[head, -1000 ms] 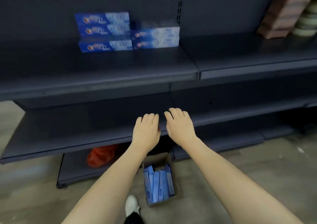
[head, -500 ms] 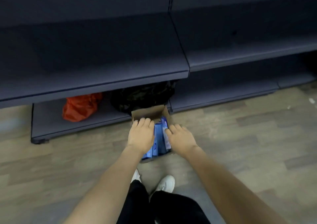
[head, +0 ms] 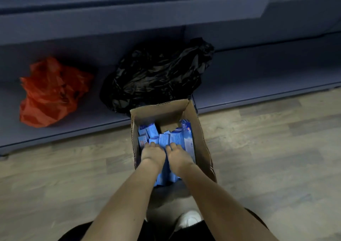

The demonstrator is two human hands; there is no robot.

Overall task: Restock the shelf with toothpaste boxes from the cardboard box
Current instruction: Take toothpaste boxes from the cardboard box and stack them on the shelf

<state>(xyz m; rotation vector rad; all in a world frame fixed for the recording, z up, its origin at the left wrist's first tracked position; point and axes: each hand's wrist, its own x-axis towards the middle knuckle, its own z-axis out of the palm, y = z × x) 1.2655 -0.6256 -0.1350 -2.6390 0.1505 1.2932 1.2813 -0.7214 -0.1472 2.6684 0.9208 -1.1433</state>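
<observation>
An open cardboard box [head: 200,130] stands on the floor just in front of the bottom shelf. Several blue toothpaste boxes [head: 186,135] lie loosely inside it, some on end. Both my hands are down in the box, palms down, side by side. My left hand [head: 153,154] rests on the boxes at the left, my right hand [head: 178,156] on those in the middle. The fingertips curl down among the boxes, so any grip is hidden. No box is lifted.
On the dark bottom shelf [head: 258,71] lie a crumpled black plastic bag [head: 158,74], right behind the cardboard box, and an orange plastic bag [head: 51,91] to the left. A higher shelf edge [head: 129,17] overhangs. Wood-look floor [head: 267,157] surrounds the box; my white shoe [head: 190,219] is below.
My view has dropped from the upper shelves to the floor. Both hands went down from shelf height into the cardboard box and now rest on the toothpaste boxes.
</observation>
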